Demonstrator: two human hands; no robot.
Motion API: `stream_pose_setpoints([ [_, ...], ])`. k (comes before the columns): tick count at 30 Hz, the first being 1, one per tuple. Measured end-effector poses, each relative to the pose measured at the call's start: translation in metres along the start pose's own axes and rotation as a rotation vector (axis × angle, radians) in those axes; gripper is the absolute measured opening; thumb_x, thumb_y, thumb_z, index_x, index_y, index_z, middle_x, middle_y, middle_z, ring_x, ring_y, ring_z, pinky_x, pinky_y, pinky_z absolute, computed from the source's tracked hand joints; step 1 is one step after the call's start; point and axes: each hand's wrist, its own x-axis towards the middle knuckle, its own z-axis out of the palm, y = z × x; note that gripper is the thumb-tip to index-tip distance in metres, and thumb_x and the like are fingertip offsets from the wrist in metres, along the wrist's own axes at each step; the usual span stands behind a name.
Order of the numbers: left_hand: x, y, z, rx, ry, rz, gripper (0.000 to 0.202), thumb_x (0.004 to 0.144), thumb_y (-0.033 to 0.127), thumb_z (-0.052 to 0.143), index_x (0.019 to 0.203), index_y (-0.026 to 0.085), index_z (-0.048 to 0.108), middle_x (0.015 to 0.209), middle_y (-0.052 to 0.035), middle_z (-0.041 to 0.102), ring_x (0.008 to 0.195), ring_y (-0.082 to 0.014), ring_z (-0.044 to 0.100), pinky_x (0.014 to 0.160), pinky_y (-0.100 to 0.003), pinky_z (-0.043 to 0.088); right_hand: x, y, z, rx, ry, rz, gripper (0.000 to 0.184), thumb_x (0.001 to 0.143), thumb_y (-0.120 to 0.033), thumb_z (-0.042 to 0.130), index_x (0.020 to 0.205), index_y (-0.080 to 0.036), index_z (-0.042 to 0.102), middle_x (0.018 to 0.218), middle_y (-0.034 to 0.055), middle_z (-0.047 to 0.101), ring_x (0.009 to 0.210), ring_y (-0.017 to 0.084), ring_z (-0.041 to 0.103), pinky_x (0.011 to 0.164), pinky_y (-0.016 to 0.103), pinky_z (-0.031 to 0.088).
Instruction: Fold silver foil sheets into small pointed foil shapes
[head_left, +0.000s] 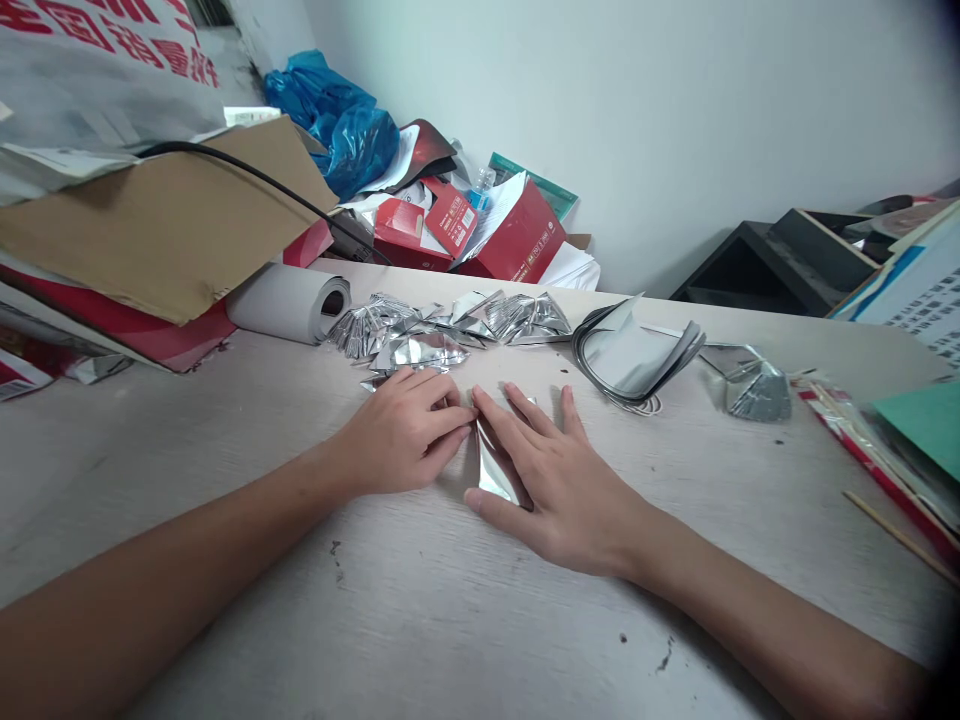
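Note:
A small piece of silver foil paper (495,472) lies on the table in front of me, partly covered by my right hand (551,465). That hand is spread flat over it, fingers apart and thumb at its lower edge. My left hand (409,430) is closed, its thumb and fingertips pinching at the foil's upper left edge. Just beyond my left hand lies a pile of pleated silver foil pieces (420,350). Farther right is a curved stack of silver-and-white sheets (634,350), and past it another pleated foil fan (754,385).
A white paper roll (292,303) lies at the back left beside a cardboard piece (172,220). Behind the table are red boxes (517,235) and a blue plastic bag (337,120). On the right are a green sheet (926,425) and a thin wooden stick (896,535).

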Motion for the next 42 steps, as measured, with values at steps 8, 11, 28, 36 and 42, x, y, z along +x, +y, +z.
stream_pose_setpoints([
  [8,0.0,-0.001,0.001,0.017,0.008,0.012,0.024,0.099,0.021,0.053,0.106,0.019,0.075,0.099,-0.0077,0.068,0.089,-0.0197,0.058,0.079,-0.038,0.045,0.0,0.001,-0.007,0.033,-0.084,-0.008,0.083,0.1,-0.07,0.02,0.166,-0.03,-0.008,0.174,-0.0016,0.012,0.167,0.031,-0.003,0.131,0.074,-0.008],
  [11,0.0,-0.001,0.002,0.015,0.004,0.007,0.024,0.099,0.021,0.053,0.107,0.019,0.075,0.1,-0.0081,0.068,0.09,-0.0195,0.058,0.08,-0.038,0.046,0.001,0.003,-0.001,0.007,-0.018,-0.001,0.087,0.098,-0.074,0.024,0.167,-0.031,-0.007,0.174,0.0009,0.017,0.166,0.034,0.004,0.129,0.077,-0.006],
  [28,0.0,0.0,0.002,-0.025,0.004,-0.011,0.023,0.099,0.019,0.053,0.104,0.018,0.075,0.1,-0.0084,0.068,0.092,-0.0195,0.059,0.083,-0.038,0.048,0.001,0.0,0.005,-0.025,0.032,0.015,0.09,0.094,-0.078,0.026,0.167,-0.033,-0.001,0.173,-0.0011,0.017,0.166,0.035,0.009,0.127,0.08,-0.005],
  [36,-0.001,-0.001,0.004,0.021,0.018,-0.017,0.021,0.098,0.021,0.054,0.108,0.019,0.073,0.1,-0.007,0.068,0.092,-0.0195,0.058,0.081,-0.038,0.045,0.002,0.003,0.01,-0.05,0.089,0.0,0.098,0.093,-0.074,0.04,0.167,-0.031,-0.007,0.172,0.0051,0.023,0.164,0.04,0.015,0.123,0.085,-0.001],
  [42,-0.001,0.0,0.004,0.086,0.013,-0.037,0.019,0.098,0.021,0.055,0.109,0.019,0.071,0.1,-0.0063,0.065,0.092,-0.0201,0.057,0.08,-0.038,0.042,0.003,0.004,0.011,-0.095,0.127,-0.03,0.1,0.092,-0.077,0.04,0.167,-0.031,-0.009,0.171,0.0056,0.025,0.164,0.042,0.012,0.12,0.087,-0.006],
])
